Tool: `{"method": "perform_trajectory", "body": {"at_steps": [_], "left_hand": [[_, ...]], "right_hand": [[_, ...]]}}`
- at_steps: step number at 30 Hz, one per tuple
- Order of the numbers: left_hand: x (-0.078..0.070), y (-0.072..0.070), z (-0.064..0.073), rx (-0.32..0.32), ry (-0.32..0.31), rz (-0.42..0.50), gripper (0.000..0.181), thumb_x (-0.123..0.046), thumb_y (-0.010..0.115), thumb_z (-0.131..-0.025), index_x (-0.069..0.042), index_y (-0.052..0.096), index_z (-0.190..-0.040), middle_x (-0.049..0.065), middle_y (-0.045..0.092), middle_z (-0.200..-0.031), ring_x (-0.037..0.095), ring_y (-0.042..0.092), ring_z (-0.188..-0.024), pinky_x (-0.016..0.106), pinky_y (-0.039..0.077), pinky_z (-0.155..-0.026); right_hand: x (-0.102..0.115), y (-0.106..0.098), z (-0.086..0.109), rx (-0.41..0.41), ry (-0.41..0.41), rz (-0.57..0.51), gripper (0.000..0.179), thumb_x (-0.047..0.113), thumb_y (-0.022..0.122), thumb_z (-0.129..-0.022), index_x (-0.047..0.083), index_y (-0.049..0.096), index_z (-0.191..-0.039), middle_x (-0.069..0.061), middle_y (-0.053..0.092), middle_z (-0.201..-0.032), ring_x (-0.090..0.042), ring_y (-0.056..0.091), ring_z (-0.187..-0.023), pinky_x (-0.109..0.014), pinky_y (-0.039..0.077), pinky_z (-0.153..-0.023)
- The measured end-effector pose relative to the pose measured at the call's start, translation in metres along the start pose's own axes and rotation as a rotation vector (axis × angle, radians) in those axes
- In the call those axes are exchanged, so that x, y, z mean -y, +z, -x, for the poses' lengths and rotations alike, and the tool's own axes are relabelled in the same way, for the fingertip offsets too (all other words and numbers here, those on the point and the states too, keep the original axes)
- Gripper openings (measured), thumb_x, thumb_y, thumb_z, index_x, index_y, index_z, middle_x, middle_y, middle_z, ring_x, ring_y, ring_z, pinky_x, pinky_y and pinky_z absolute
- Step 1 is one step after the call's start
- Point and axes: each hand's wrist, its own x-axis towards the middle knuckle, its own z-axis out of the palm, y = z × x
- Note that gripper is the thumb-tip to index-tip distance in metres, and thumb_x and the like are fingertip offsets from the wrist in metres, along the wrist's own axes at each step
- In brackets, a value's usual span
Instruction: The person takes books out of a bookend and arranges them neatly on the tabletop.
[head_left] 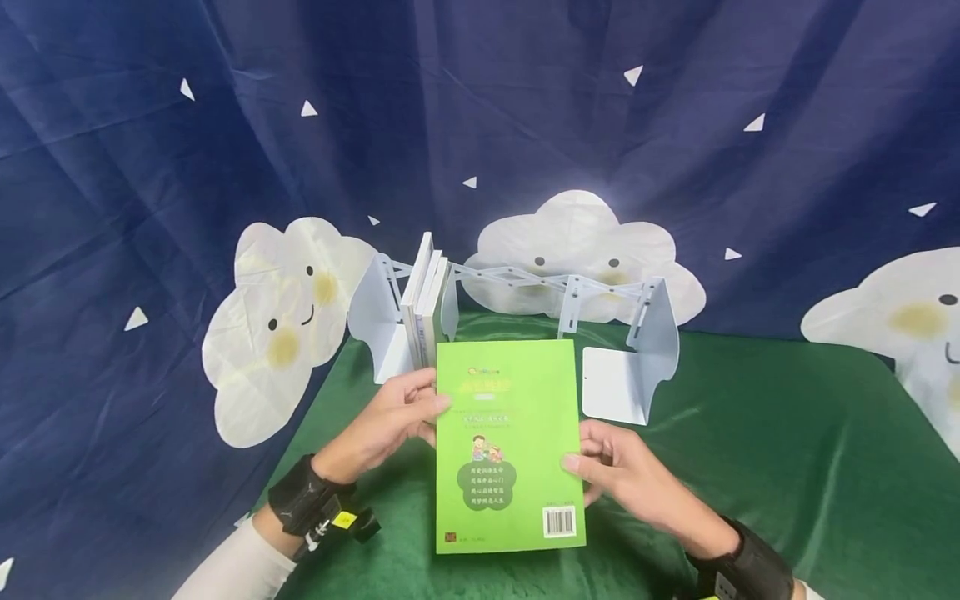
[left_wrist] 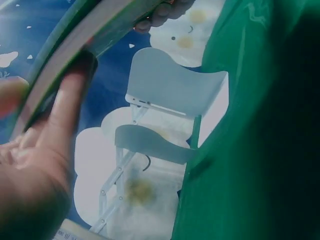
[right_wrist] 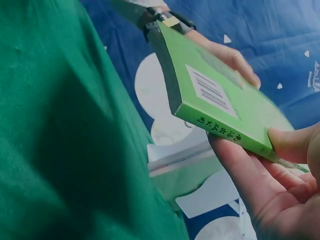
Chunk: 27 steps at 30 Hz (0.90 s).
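Observation:
A bright green book (head_left: pixel 540 433) is held up over the table, its back cover with a barcode facing the head camera. My left hand (head_left: pixel 393 414) grips its left edge, thumb on the cover and fingers behind. On the right edge, lower down, my right hand (head_left: pixel 618 467) pinches it with the thumb in front. The right wrist view shows the green spine (right_wrist: pixel 225 131) resting on the fingers. Behind the book stands a white expandable bookend rack (head_left: pixel 663 350); several books (head_left: pixel 423 304) stand upright in its left section.
Green cloth (head_left: pixel 787 417) covers the table. A dark blue curtain (head_left: pixel 525 100) with white cloud faces hangs behind it. Folding lattice bars (head_left: pixel 517 277) link the rack's plates, and a white base plate (head_left: pixel 615 383) lies at its right end. Each wrist wears a black strap (head_left: pixel 303 496).

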Motion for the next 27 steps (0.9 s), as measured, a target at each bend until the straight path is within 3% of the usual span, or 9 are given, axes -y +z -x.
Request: {"method": "perform_trajectory", "body": {"at_steps": [2, 6, 8, 14, 20, 27], "left_hand": [[-0.001, -0.003, 0.002, -0.075, -0.044, -0.083, 0.036, -0.008, 0.053, -0.096, 0.002, 0.046, -0.131, 0.023, 0.065, -0.111, 0.041, 0.064, -0.089, 0.047, 0.057, -0.064], [-0.004, -0.011, 0.005, -0.175, -0.107, -0.15, 0.038, -0.013, 0.061, -0.093, -0.001, 0.052, -0.128, 0.022, 0.065, -0.112, 0.043, 0.063, -0.09, 0.051, 0.055, -0.066], [-0.007, -0.016, 0.007, -0.228, -0.135, -0.176, 0.038, -0.017, 0.064, -0.091, -0.003, 0.055, -0.126, 0.021, 0.066, -0.111, 0.042, 0.064, -0.089, 0.051, 0.055, -0.066], [-0.006, -0.039, 0.02, -0.37, -0.253, -0.308, 0.037, -0.026, 0.068, -0.088, -0.003, 0.061, -0.116, 0.019, 0.069, -0.099, 0.039, 0.066, -0.079, 0.049, 0.056, -0.066], [0.002, -0.064, 0.038, -0.38, -0.388, -0.383, 0.032, -0.023, 0.068, -0.089, -0.001, 0.064, -0.111, 0.018, 0.071, -0.092, 0.036, 0.066, -0.075, 0.046, 0.057, -0.068], [0.012, -0.088, 0.05, -0.418, -0.466, -0.476, 0.03, -0.025, 0.071, -0.086, 0.002, 0.068, -0.1, 0.017, 0.071, -0.086, 0.033, 0.067, -0.072, 0.043, 0.058, -0.065]], "right_hand": [[0.0, 0.005, -0.005, -0.018, 0.021, -0.001, 0.022, 0.014, 0.058, -0.095, -0.005, 0.051, -0.104, -0.014, 0.061, -0.084, -0.032, 0.067, -0.08, -0.049, 0.056, -0.058], [0.0, 0.017, -0.015, -0.049, 0.099, -0.018, 0.036, 0.019, 0.062, -0.093, -0.002, 0.035, -0.083, -0.003, 0.03, -0.07, -0.021, 0.063, -0.074, -0.049, 0.057, -0.059], [0.001, 0.023, -0.022, -0.048, 0.133, -0.035, 0.037, 0.019, 0.063, -0.092, -0.001, 0.034, -0.081, -0.002, 0.031, -0.069, -0.021, 0.062, -0.073, -0.049, 0.057, -0.061], [-0.005, 0.044, -0.046, 0.012, 0.215, -0.088, 0.026, 0.016, 0.063, -0.092, -0.005, 0.048, -0.089, -0.015, 0.063, -0.076, -0.035, 0.066, -0.074, -0.045, 0.058, -0.064], [-0.015, 0.064, -0.065, 0.087, 0.324, -0.114, 0.024, 0.012, 0.06, -0.093, -0.004, 0.049, -0.081, -0.02, 0.066, -0.074, -0.031, 0.066, -0.066, -0.041, 0.058, -0.064], [-0.024, 0.077, -0.084, 0.125, 0.382, -0.165, 0.027, 0.011, 0.063, -0.091, -0.013, 0.053, -0.082, -0.023, 0.065, -0.074, -0.03, 0.067, -0.065, -0.04, 0.058, -0.063]]}}
